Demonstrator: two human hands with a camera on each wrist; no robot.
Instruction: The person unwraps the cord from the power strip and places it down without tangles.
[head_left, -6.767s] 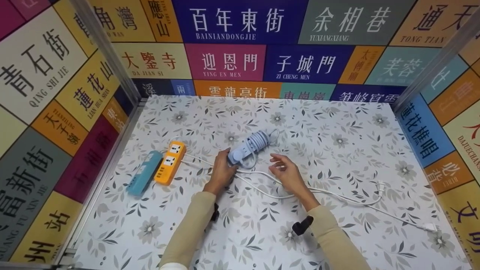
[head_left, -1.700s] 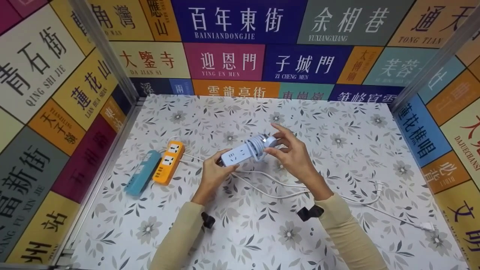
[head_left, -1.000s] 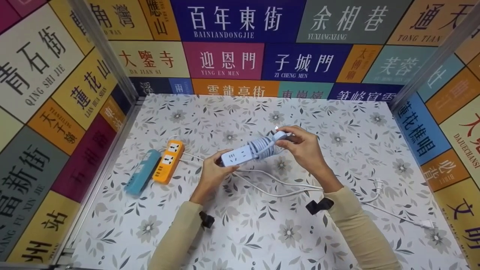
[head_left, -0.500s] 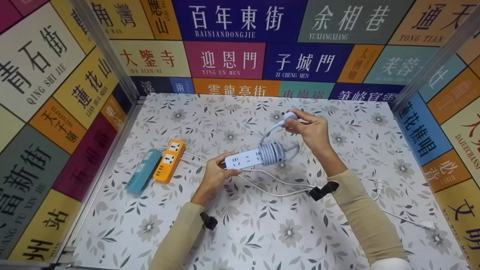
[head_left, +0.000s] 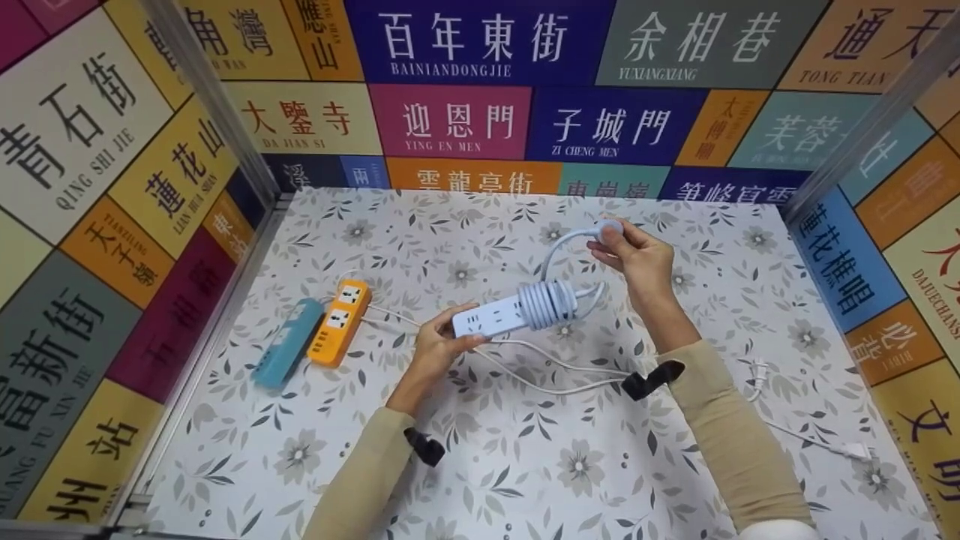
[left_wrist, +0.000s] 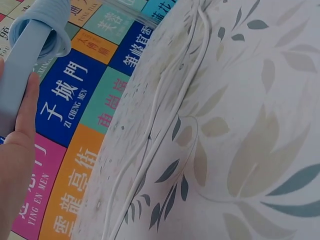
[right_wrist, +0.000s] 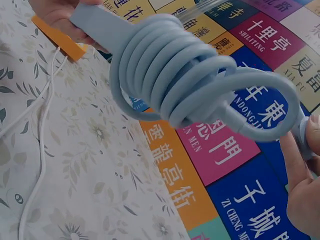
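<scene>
A light blue power strip (head_left: 491, 320) is held above the table, its cord wound in a tight coil (head_left: 546, 306) around the right end. My left hand (head_left: 435, 349) grips the bare left end, thumb along the near side. Up and to the right, my right hand (head_left: 649, 274) pinches the round plug (head_left: 610, 231) between thumb and fingers. A loose length of cord arcs from the coil to that plug. In the right wrist view the coil (right_wrist: 165, 65) shows several turns, and a loop sticks out beyond the strip's end. The left wrist view shows the strip's smooth side (left_wrist: 22, 75).
On the left of the flowered table (head_left: 510, 465) lie an orange power strip (head_left: 340, 324) and a teal one (head_left: 287, 343), side by side. White cords (head_left: 551, 390) run rightward beneath my hands to two white plugs, one of them a plug (head_left: 855, 451) near the right edge. Sign-printed walls surround the table.
The blue strip was lifted from the table and turned. My right hand took the plug, pulled it off the coil and drew it up and right, freeing some cord. My left hand kept its grip.
</scene>
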